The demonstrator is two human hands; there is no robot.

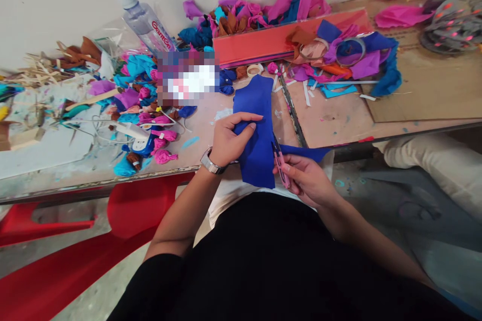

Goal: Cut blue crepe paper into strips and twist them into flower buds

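A long piece of dark blue material [255, 95] lies over the table's front edge and hangs down toward my lap. My left hand [232, 135] rests on its left side, thumb and index finger extended over the blue surface. At the piece's lower right, my right hand [306, 178] is wrapped round pink-handled scissors [281, 166], whose blades touch the material's right edge. Another blue strip [307, 152] extends to the right behind the scissors, along the table edge.
Colourful crumpled pieces [141, 67] and a water bottle [146, 22] are at the left. A pink-red box [259, 46] stands at the back, with tape rolls [350, 51] beside it. Cardboard [422, 90] lies at the right; a red chair [139, 205] is below left.
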